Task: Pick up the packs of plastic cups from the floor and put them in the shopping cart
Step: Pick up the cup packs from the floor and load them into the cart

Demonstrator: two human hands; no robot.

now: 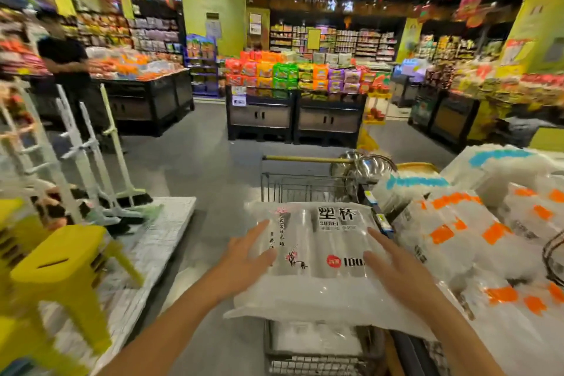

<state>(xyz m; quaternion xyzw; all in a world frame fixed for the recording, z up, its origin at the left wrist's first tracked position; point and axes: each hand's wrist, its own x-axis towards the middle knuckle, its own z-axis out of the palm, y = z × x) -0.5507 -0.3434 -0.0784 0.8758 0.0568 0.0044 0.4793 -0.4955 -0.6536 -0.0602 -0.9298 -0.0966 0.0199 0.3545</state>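
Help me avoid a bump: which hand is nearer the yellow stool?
Left. The left hand presses the left side of the cup pack, toward the yellow stool; the right hand presses its right side, farther away.

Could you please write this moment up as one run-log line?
left hand: flat against pack of plastic cups | right hand: flat against its other side | pack: held above shopping cart | cart: white packs lie inside

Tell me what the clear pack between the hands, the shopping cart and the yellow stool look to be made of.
Clear printed pack of cups: thin glossy plastic film, see-through with glare. Grey wire shopping cart: metal, likely, from its thin dull bars. Yellow square stool: moulded plastic, apparently; smooth, uniform colour, slight sheen.
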